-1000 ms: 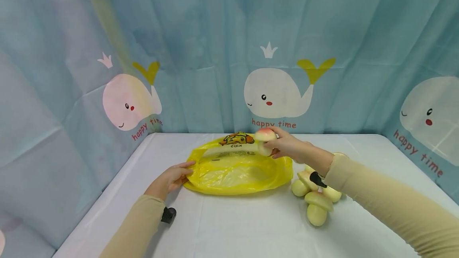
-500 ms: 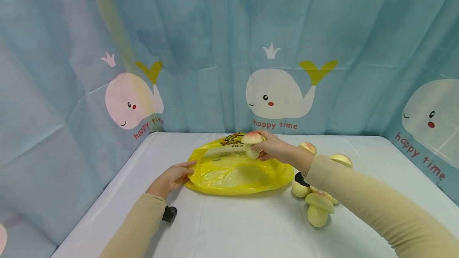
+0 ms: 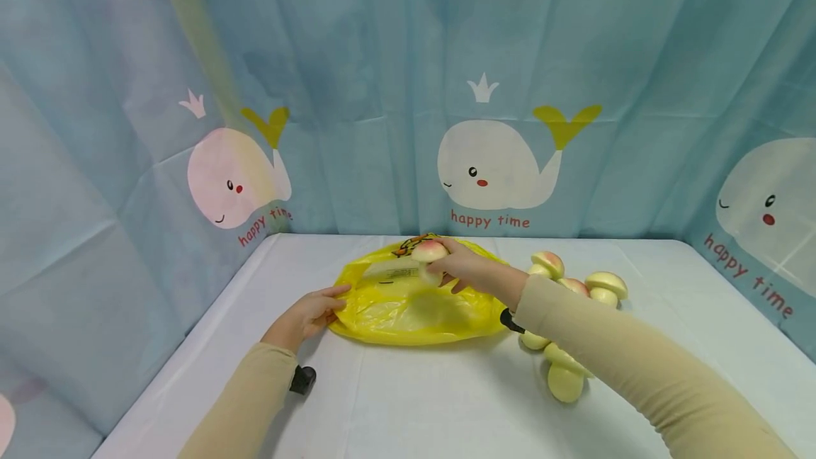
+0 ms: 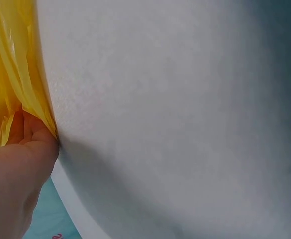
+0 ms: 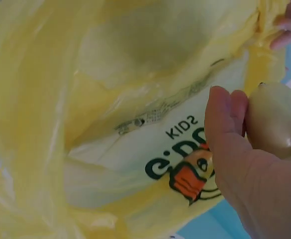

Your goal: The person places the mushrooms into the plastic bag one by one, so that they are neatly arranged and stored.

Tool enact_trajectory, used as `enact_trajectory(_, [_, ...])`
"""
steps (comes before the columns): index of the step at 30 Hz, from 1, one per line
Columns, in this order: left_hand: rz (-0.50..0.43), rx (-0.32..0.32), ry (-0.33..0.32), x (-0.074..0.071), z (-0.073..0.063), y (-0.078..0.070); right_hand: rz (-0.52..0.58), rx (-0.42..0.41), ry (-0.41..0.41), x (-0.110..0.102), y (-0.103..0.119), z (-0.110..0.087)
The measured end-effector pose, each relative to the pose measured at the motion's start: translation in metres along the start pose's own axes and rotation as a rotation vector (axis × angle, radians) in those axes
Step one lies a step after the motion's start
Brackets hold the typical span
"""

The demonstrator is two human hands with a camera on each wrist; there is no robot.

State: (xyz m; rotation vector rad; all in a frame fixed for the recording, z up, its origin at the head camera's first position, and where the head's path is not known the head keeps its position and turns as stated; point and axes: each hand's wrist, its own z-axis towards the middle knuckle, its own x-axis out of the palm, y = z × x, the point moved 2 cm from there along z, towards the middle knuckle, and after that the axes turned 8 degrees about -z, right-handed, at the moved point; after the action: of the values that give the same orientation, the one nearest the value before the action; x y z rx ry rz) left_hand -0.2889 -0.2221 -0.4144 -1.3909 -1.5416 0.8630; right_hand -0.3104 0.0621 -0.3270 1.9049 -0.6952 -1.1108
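Observation:
A yellow plastic bag [image 3: 408,314] lies on its side in the head view, mouth spread toward me, with a duck print and "KIDS" lettering at the back. My left hand [image 3: 311,312] pinches its left rim; in the left wrist view, thumb and fingers close on the gathered yellow film [image 4: 11,59]. Over the bag's mouth, my right hand [image 3: 468,268] grips a toy mushroom [image 3: 429,251], pale with a pink-tinged cap. The right wrist view shows the mushroom's smooth rounded stem [image 5: 273,119] between thumb and fingers, in front of the printed side.
Right of the bag, several more toy mushrooms [image 3: 605,285] stand clustered on the white table [image 3: 408,402], partly behind my right sleeve [image 3: 612,346]. A blue curtain [image 3: 357,91] with whale prints rises behind the table and along both sides.
My right hand has carried the mushroom leftward and slightly lower, across the bag's mouth. The sleeve now uncovers mushrooms at the back of the cluster. My left hand keeps its place on the rim.

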Motion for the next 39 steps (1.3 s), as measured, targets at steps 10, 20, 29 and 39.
enact_trajectory(10, [0.011,-0.001,-0.016,-0.002,0.0,-0.003,-0.028,0.044,-0.021,0.026,-0.003,0.022])
enact_trajectory(20, [0.011,-0.002,-0.036,-0.004,0.001,-0.003,-0.018,0.132,-0.047,0.052,-0.002,0.039])
enact_trajectory(29, [0.03,0.007,-0.02,-0.006,-0.001,0.0,0.023,0.221,-0.025,0.065,-0.003,0.049])
enact_trajectory(39, [0.042,0.015,-0.031,-0.002,0.001,0.003,0.075,0.314,-0.095,0.066,-0.013,0.06])
